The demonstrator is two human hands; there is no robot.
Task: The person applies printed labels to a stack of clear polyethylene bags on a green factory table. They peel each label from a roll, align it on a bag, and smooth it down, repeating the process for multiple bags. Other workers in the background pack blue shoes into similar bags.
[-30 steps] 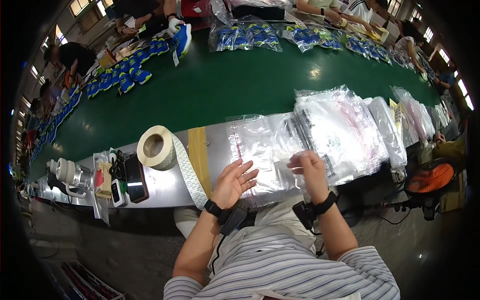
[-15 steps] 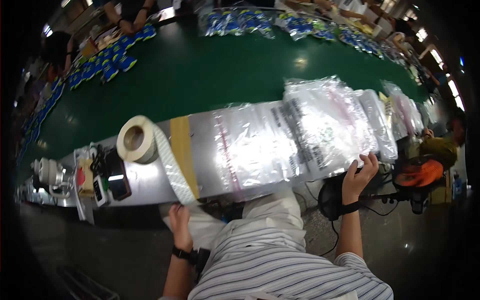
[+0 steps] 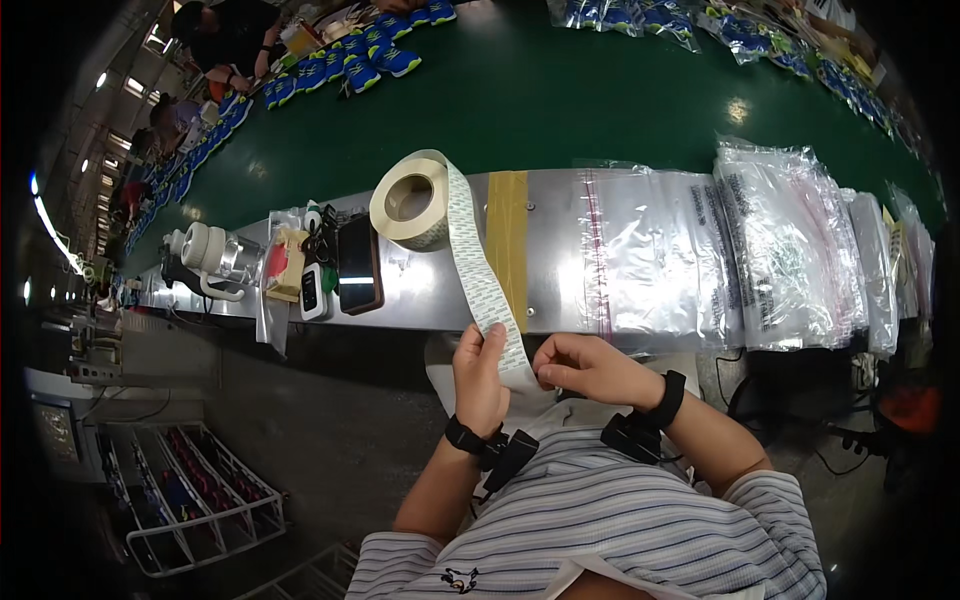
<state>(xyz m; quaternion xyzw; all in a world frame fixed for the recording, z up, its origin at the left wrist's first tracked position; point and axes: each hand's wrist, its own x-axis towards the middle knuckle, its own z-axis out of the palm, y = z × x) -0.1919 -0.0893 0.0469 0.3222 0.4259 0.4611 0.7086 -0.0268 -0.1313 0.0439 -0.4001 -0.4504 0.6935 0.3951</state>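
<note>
At the left of the steel bench we see a black smartphone [image 3: 359,264] lying flat. Next to it stands a white roll of label tape [image 3: 410,199], its printed white strip [image 3: 478,278] trailing off the bench edge toward us. Our left hand [image 3: 480,380] pinches the strip's lower end between thumb and fingers; our right hand [image 3: 588,367] grips the same end just beside it. Further right lie stacked clear plastic bags [image 3: 760,250].

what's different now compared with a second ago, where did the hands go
Both hands left the clear bags and came back to the lap. The left hand and right hand now pinch the loose end of the label strip. The label roll and phone stayed put.
</note>
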